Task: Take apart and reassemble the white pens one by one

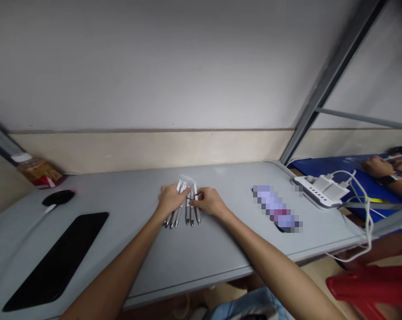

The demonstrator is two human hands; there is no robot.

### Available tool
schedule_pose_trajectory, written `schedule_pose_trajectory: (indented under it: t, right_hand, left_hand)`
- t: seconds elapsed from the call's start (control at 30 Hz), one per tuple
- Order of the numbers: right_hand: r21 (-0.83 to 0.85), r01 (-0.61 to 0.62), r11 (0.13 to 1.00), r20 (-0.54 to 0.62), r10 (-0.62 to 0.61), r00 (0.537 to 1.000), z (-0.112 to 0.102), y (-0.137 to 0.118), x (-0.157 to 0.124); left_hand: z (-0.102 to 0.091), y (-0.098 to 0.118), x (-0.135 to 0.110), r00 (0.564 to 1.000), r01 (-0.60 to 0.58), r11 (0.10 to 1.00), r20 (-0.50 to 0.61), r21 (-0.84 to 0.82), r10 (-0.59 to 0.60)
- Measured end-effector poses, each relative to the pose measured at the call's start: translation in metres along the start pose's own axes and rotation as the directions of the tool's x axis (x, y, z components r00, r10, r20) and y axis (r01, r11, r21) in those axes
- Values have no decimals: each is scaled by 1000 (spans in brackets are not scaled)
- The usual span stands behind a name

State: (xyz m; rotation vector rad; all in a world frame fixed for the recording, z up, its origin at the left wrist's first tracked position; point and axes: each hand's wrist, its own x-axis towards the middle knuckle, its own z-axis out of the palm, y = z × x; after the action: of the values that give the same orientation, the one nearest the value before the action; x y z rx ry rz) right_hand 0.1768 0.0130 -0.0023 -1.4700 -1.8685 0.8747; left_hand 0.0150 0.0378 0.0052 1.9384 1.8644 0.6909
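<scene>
Several white pens with grey grips lie on the grey table, their tips toward me, in two close groups. Over the left group of pens (177,218) rests my left hand (170,199), its fingers closed around them and its thumb reaching toward the gap between the groups. My right hand (211,202) pinches the outermost pen (198,217) of the right group with thumb and forefinger. Beside that pen, other pens (192,217) of the right group lie almost parallel. My left hand hides the middle of the left pens.
To the left are a black mat (59,260), a dark round object (58,197) with a white cable, and a bottle (39,171) on its side. To the right lie a phone (276,208) and a power strip (316,192). Another person's hand (379,166) rests beyond the metal post (302,129).
</scene>
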Motion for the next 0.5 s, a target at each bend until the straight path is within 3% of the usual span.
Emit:
schedule_pose_trajectory:
  t: [0.2, 0.5]
  right_hand:
    - [-46, 2, 999, -28, -4, 1000, 2, -2, 0]
    - [-39, 11, 999, -15, -12, 1000, 0, -4, -1]
  left_hand:
    - [9, -1, -1, 988, 92, 991, -135, 96, -79]
    - [-5, -26, 15, 995, -58, 994, -80, 97, 66]
